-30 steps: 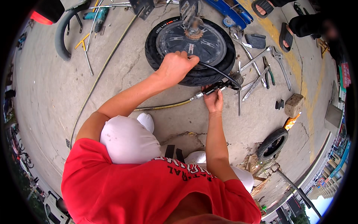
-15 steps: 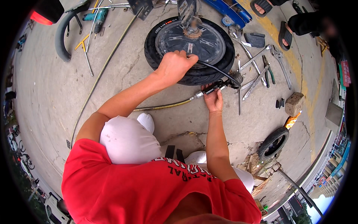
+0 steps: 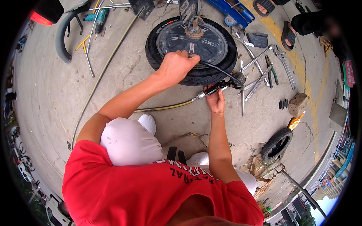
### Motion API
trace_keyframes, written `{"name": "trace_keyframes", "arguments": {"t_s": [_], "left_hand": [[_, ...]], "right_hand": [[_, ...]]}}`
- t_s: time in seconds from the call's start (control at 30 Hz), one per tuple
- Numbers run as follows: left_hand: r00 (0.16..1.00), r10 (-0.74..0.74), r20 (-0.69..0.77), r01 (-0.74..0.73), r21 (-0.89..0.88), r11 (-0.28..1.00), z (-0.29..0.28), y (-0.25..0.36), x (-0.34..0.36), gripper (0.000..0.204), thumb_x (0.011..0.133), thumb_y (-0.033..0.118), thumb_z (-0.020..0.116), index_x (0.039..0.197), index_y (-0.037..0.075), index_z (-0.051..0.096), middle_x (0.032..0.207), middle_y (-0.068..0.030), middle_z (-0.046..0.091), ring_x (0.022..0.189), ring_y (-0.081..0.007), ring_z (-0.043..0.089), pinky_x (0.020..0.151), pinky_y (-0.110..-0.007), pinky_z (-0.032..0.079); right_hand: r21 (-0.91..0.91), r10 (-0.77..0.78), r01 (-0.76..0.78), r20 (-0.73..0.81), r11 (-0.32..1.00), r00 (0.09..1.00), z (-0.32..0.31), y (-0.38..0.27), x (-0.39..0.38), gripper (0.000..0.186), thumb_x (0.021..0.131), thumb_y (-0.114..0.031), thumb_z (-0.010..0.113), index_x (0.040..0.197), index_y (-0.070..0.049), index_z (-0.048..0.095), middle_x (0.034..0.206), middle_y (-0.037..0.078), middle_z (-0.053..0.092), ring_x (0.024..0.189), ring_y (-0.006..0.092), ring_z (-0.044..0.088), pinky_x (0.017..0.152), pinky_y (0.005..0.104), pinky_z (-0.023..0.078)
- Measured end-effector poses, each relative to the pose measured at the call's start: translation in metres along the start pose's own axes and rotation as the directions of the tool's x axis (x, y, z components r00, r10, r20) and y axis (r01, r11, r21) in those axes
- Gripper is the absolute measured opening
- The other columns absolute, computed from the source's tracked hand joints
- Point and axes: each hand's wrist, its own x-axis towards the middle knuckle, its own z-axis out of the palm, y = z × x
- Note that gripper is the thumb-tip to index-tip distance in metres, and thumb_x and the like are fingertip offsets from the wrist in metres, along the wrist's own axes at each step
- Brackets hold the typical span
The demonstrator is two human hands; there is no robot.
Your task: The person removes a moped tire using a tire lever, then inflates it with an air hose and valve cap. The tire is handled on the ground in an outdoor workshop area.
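A scooter wheel with a black tyre [image 3: 154, 52] and a grey hub lies before me, below a rusty sprocket [image 3: 194, 32]. My left hand [image 3: 178, 66] is closed at the near side of the hub, on the end of a short black hose [image 3: 220, 70]; the very end is hidden under my fingers. That hose curves right to a black tyre inflator [image 3: 215, 89] close to the ground. My right hand [image 3: 215, 98] grips the inflator from below, palm up. A yellowish air hose [image 3: 166, 107] joins it through a metal coupling [image 3: 198, 96].
Right of the wheel lie wrenches [image 3: 260, 83], pliers [image 3: 272, 72] and a black pedal-like block [image 3: 257, 40]. A stone block [image 3: 298, 104] and a small tyre [image 3: 276, 145] are farther right. A teal power drill [image 3: 100, 20] lies far left. Another person's sandalled foot [image 3: 289, 37] stands at upper right.
The wheel appears to have shifted very slightly. Both hands, the inflator and the hose stay almost where they were.
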Motion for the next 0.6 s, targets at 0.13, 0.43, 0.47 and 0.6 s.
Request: {"name": "trace_keyframes", "arguments": {"t_s": [0.13,0.43,0.47,0.6], "left_hand": [[1.000,-0.003,0.003,0.003,0.003,1.000,0.0010,-0.0007,-0.0001,0.015,0.073,0.009,0.059,0.086,0.004,0.054,0.067,-0.0139,0.057,0.061,-0.0288,0.062,0.049,-0.036,0.049],[0.999,-0.036,0.010,0.036,-0.021,0.999,0.0016,0.0003,0.0002,0.016,0.073,0.004,0.058,0.087,0.008,0.053,0.066,-0.0141,0.054,0.061,-0.0303,0.061,0.049,-0.039,0.048],[0.999,-0.035,0.009,0.035,-0.022,0.999,0.0017,0.0002,0.0001,0.016,0.073,0.004,0.058,0.087,0.008,0.053,0.066,-0.0141,0.054,0.061,-0.0303,0.061,0.049,-0.039,0.048],[1.000,-0.029,0.001,0.029,-0.022,0.999,0.0013,-0.0004,0.0000,0.016,0.073,0.004,0.058,0.087,0.008,0.053,0.066,-0.0140,0.054,0.061,-0.0300,0.061,0.049,-0.039,0.048]], "right_hand": [[-0.026,-0.004,0.002,-0.051,1.000,0.999,-0.0023,0.0001,0.0005,0.053,0.088,-0.021,0.066,0.133,-0.004,0.044,0.128,0.011,0.052,0.122,0.0269,0.047,0.111,0.0493,0.032],[-0.093,-0.018,0.014,-0.049,0.996,0.999,-0.0052,0.0001,0.0021,0.053,0.086,-0.021,0.070,0.130,-0.004,0.046,0.123,0.010,0.055,0.117,0.0262,0.051,0.108,0.0505,0.037],[-0.095,-0.019,0.014,-0.052,0.995,0.998,-0.0051,0.0001,0.0020,0.053,0.085,-0.021,0.070,0.130,-0.004,0.046,0.122,0.010,0.056,0.117,0.0262,0.052,0.108,0.0505,0.037],[-0.096,-0.017,0.012,-0.046,0.995,0.999,-0.0050,0.0002,0.0020,0.054,0.085,-0.022,0.071,0.129,-0.004,0.046,0.122,0.010,0.056,0.117,0.0259,0.052,0.108,0.0503,0.038]]}}
